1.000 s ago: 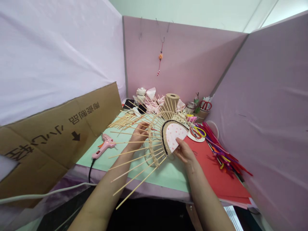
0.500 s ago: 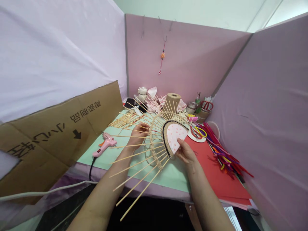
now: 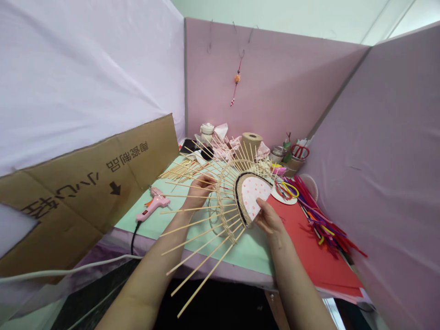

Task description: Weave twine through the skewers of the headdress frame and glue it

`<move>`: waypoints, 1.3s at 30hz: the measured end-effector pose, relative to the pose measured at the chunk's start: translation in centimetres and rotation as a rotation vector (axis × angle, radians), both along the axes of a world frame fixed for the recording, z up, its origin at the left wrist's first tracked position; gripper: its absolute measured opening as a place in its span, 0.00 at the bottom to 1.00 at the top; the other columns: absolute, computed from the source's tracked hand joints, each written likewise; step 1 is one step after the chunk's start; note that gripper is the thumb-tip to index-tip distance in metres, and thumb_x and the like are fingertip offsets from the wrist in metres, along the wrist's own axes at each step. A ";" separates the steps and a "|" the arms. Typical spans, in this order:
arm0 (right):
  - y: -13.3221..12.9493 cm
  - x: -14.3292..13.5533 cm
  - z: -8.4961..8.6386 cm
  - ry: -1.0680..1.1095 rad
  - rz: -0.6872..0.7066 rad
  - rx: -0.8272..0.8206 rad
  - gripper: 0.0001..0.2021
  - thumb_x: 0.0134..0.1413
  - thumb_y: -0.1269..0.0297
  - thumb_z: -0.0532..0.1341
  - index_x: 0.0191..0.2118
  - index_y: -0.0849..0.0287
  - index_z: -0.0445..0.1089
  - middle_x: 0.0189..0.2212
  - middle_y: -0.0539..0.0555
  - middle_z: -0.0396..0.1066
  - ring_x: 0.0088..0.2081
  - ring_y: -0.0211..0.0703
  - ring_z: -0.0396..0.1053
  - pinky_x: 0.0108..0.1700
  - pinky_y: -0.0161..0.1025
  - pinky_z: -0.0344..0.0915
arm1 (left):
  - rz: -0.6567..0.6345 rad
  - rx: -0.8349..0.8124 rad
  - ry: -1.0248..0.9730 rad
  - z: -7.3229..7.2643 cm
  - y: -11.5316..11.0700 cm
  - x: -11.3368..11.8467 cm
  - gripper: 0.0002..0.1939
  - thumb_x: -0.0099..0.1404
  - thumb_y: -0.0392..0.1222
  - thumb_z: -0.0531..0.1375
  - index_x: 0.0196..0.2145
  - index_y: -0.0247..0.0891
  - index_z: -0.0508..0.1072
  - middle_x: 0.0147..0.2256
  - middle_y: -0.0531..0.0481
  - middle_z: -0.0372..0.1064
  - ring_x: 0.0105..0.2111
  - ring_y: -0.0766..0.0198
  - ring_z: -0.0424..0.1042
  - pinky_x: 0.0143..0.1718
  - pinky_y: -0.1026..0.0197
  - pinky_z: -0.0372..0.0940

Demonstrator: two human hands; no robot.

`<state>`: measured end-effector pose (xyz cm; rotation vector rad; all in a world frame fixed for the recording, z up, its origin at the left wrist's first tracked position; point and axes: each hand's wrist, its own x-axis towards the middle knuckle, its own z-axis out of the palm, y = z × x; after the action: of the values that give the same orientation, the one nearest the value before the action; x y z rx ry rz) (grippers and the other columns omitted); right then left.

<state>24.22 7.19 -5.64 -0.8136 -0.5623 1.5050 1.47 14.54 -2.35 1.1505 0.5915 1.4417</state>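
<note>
A fan-shaped frame of thin wooden sticks radiates from a half-round centre piece [image 3: 254, 195], white with pink dots and edged in brown and black. My right hand [image 3: 270, 216] grips this stick frame at the centre piece's lower edge, thumb on the dotted face. A woven band of twine [image 3: 224, 215] runs in an arc across the sticks. At the band's left side my left hand [image 3: 202, 189] is closed, fingertips pinching twine among the sticks. A loose loop of twine [image 3: 212, 223] hangs below those fingers. A thin red piece shows beside the fingertips.
A pink glue gun [image 3: 153, 205] lies left on the green mat [image 3: 195, 231], near loose sticks [image 3: 182, 170]. Behind stand a twine roll [image 3: 252, 141] and a white jar [image 3: 206, 130]. Red paper [image 3: 302, 243] and colourful pipe cleaners [image 3: 321, 220] lie right. Cardboard [image 3: 85, 197] stands left.
The whole view has shifted slightly, so things appear a little further right. Both hands keep their holds, and the stick frame stays in nearly the same pose.
</note>
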 end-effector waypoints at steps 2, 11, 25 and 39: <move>0.0 0.0 0.0 0.004 0.010 0.016 0.15 0.45 0.67 0.67 0.42 0.57 0.71 0.37 0.53 0.79 0.40 0.47 0.77 0.42 0.42 0.76 | 0.006 0.027 -0.011 -0.1 0.1 0.0 0.10 0.41 0.33 0.67 0.25 0.38 0.73 0.27 0.54 0.67 0.29 0.66 0.66 0.33 0.64 0.62; 0.0 -0.5 0.2 -0.008 -0.018 0.016 0.16 0.43 0.68 0.67 0.42 0.57 0.70 0.38 0.52 0.79 0.40 0.47 0.77 0.44 0.43 0.76 | 0.168 0.091 -0.010 0.1 0.0 0.4 0.08 0.44 0.37 0.68 0.21 0.38 0.71 0.25 0.55 0.64 0.27 0.68 0.63 0.31 0.65 0.59; -0.3 1.1 0.1 -0.062 0.027 0.039 0.17 0.45 0.65 0.67 0.44 0.56 0.70 0.38 0.52 0.79 0.44 0.51 0.76 0.49 0.47 0.73 | 0.171 0.150 0.179 0.9 1.5 -1.1 0.08 0.47 0.41 0.67 0.24 0.36 0.73 0.25 0.52 0.69 0.26 0.67 0.66 0.30 0.63 0.62; -3.8 6.0 3.5 -0.269 -0.013 -0.017 0.20 0.43 0.61 0.68 0.45 0.56 0.70 0.40 0.55 0.79 0.47 0.55 0.74 0.51 0.51 0.70 | -0.180 -0.105 0.378 2.5 4.6 -4.7 0.07 0.51 0.40 0.64 0.27 0.35 0.72 0.14 0.59 0.56 0.16 0.73 0.56 0.24 0.66 0.58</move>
<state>30.23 3.37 -2.10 -1.0390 -0.7420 1.3990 -3.28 19.18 0.15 1.3660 0.7936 1.0344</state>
